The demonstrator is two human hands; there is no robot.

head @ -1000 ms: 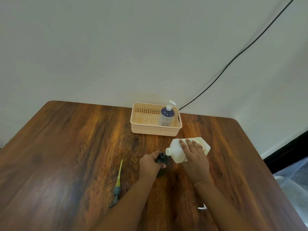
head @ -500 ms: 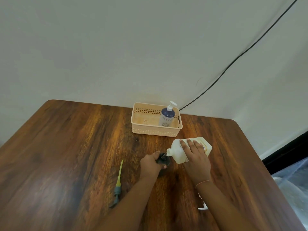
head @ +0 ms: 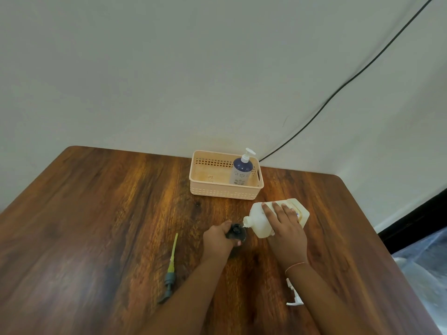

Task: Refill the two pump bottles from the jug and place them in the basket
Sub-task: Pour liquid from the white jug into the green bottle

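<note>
A white jug (head: 260, 220) is tipped on its side, its spout touching the open mouth of a dark pump bottle (head: 236, 233) standing on the table. My right hand (head: 285, 228) grips the jug from above. My left hand (head: 217, 239) wraps around the dark bottle, hiding most of it. The bottle's dark pump head with a yellow-green tube (head: 171, 267) lies on the table left of my left arm. A blue pump bottle with a white pump (head: 242, 169) stands upright in the right end of the peach basket (head: 205, 189) at the table's far edge.
A white pump head (head: 294, 296) lies on the wooden table (head: 96, 213) beside my right forearm. A black cable (head: 338, 90) runs down the wall behind the basket. The table's right edge drops off near a dark baseboard.
The jug stays tipped against the dark bottle's mouth and both hands keep their hold. Only the view has shifted slightly.
</note>
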